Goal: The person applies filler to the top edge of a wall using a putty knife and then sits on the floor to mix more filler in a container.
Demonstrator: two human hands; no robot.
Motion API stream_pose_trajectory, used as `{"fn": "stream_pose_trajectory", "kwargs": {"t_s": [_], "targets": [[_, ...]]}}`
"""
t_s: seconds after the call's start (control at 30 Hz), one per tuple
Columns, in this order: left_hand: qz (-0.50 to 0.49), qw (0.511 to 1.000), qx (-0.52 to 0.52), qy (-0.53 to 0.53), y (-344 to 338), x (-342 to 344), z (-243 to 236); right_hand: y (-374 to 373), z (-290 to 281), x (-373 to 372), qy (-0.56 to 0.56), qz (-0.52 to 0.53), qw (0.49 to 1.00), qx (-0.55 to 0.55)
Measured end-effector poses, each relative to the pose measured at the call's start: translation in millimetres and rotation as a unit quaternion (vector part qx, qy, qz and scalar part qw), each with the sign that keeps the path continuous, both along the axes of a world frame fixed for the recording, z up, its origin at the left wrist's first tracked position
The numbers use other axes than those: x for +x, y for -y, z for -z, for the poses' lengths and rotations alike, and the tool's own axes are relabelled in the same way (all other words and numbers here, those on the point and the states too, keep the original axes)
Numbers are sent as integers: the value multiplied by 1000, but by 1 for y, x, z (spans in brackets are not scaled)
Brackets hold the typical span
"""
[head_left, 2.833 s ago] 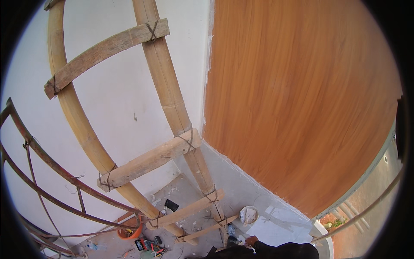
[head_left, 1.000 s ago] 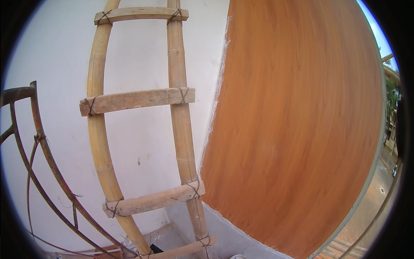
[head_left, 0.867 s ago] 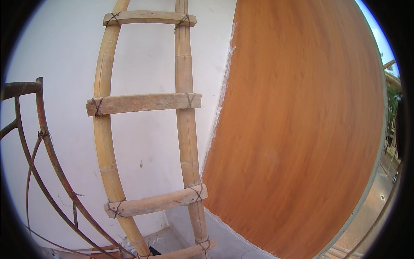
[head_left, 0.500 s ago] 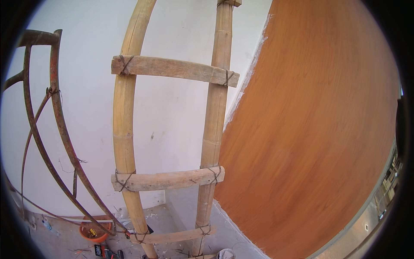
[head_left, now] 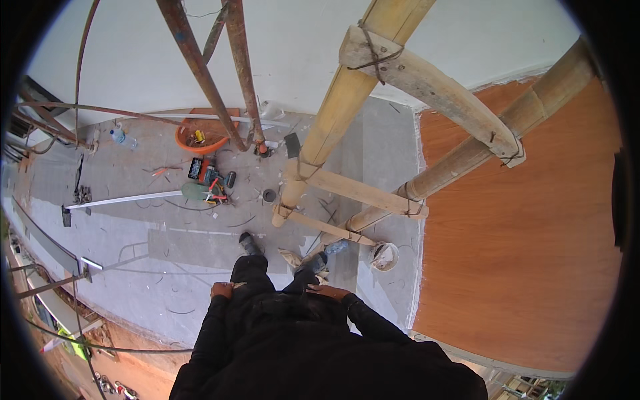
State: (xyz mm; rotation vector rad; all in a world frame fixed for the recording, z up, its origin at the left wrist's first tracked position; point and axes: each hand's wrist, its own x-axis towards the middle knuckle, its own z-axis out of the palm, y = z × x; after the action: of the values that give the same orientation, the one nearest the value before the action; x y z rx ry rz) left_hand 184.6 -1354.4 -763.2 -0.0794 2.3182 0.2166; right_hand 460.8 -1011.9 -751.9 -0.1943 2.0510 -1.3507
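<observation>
Left hand (head_left: 221,289) at the left thigh, right hand (head_left: 330,291) at the right, both against black trousers (head_left: 251,272). Fingers too small to read: cannot tell how far they spread or whether they grip anything. Lashed bamboo ladder (head_left: 343,100) ahead, feet on grey floor (head_left: 120,230); white bucket (head_left: 394,251) beside its lowest rung; orange basin (head_left: 187,143) farther left.

Soft, bright daylight spread over the white wall (head_left: 300,40) at the top and the wood panel (head_left: 520,253) at right. The black clothing (head_left: 327,360) at lower centre lost most detail. Fisheye distortion bowed edges near the dark, vignetted rim.
</observation>
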Motion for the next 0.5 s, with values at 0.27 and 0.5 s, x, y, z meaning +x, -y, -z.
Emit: {"fn": "stream_pose_trajectory", "kwargs": {"t_s": [0.27,0.5], "targets": [[135,989,-68,3,77,-48,-52,49,-58,-99,318,204,923,72],[-11,999,45,-15,81,-84,-40,50,-82,-142,271,246,901,231]]}}
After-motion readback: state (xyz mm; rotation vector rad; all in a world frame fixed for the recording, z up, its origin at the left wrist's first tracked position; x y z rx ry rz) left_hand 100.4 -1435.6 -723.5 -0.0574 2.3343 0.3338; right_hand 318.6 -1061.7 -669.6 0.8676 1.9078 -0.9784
